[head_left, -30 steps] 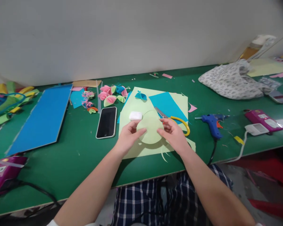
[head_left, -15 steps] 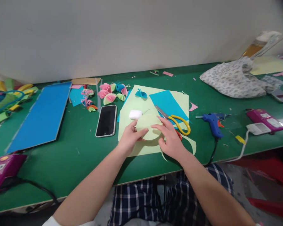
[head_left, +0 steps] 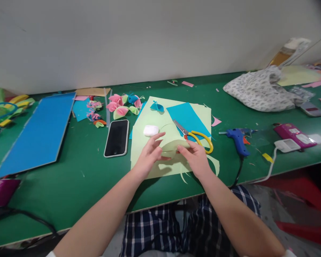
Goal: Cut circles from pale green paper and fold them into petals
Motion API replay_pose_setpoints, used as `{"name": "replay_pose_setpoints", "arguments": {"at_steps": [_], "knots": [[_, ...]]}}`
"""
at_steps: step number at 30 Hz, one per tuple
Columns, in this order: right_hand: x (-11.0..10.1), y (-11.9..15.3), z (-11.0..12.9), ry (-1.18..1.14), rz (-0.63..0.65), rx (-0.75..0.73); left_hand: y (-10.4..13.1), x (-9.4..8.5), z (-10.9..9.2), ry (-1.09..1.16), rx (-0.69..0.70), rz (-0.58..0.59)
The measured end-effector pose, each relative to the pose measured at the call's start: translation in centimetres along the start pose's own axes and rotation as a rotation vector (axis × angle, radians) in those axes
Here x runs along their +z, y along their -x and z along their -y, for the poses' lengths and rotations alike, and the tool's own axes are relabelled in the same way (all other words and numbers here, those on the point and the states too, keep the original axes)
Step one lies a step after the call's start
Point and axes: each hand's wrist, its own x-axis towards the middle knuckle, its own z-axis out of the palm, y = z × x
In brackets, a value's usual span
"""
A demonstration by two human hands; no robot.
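Note:
A round piece of pale green paper point(head_left: 171, 146) is pinched at its right side between the thumb and fingers of my right hand point(head_left: 197, 159). It is tilted and seen almost edge-on, above a larger pale green sheet point(head_left: 156, 172). At the paper's left edge my left hand point(head_left: 147, 157) has its fingers spread; whether they touch the paper I cannot tell. Just behind my right hand lie scissors point(head_left: 202, 139) with yellow handles, partly over a blue sheet point(head_left: 188, 115). A white rounded case point(head_left: 151, 130) and a folded blue petal point(head_left: 157, 106) rest on the green sheet.
Left of the sheet are a phone point(head_left: 117, 138), pink and green petals point(head_left: 121, 109) and a blue board point(head_left: 40, 132). To the right, a blue glue gun point(head_left: 238, 139) trails a cable near a purple power strip point(head_left: 294, 135) and a patterned cloth point(head_left: 259, 89).
The paper disc has turned from facing up to nearly edge-on. My left hand's fingers have come off its face and spread; my right thumb now pinches its right side. The view has shifted slightly.

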Motion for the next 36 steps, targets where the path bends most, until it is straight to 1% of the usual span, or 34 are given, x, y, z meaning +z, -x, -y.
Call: {"name": "replay_pose_setpoints", "arguments": {"at_steps": [2, 5, 7, 9, 13, 16, 20, 22, 26, 29, 31, 36], "knots": [[0.1, 0.1, 0.1, -0.044, 0.028, 0.034, 0.0, 0.1, 0.1, -0.084, 0.062, -0.048], [0.4, 0.2, 0.0, -0.124, 0.070, 0.084, -0.1, 0.2, 0.2, -0.111, 0.074, -0.118], [0.6, 0.2, -0.2, -0.156, 0.055, 0.089, -0.2, 0.2, 0.2, -0.094, 0.055, -0.129], [0.7, 0.1, -0.5, -0.164, 0.006, 0.070, -0.1, 0.2, 0.3, -0.097, 0.051, -0.127], [0.9, 0.1, -1.1, -0.202, -0.049, 0.041, -0.2, 0.1, 0.6, -0.241, 0.089, -0.108], [1.0, 0.2, -1.2, -0.258, -0.041, 0.050, -0.3, 0.1, 0.8, -0.318, 0.112, -0.131], [1.1, 0.3, -0.9, -0.351, 0.031, 0.087, -0.2, 0.4, 0.6, -0.335, 0.135, -0.169], [1.0, 0.4, -0.7, -0.357, 0.037, 0.081, 0.2, 0.6, 0.3, -0.352, 0.143, -0.187], [0.5, 0.9, 0.3, -0.345, 0.007, 0.029, 1.2, 1.2, -0.8, -0.421, 0.168, -0.223], [-0.1, 1.3, 1.6, -0.320, -0.030, -0.034, 1.8, 1.8, -2.1, -0.434, 0.168, -0.209], [-0.6, 1.3, 2.6, -0.304, -0.035, -0.085, 2.0, 2.2, -3.3, -0.431, 0.192, -0.190], [-2.1, 0.3, 5.4, -0.321, -0.016, -0.167, 2.0, 3.6, -7.0, -0.462, 0.334, -0.157]]}}
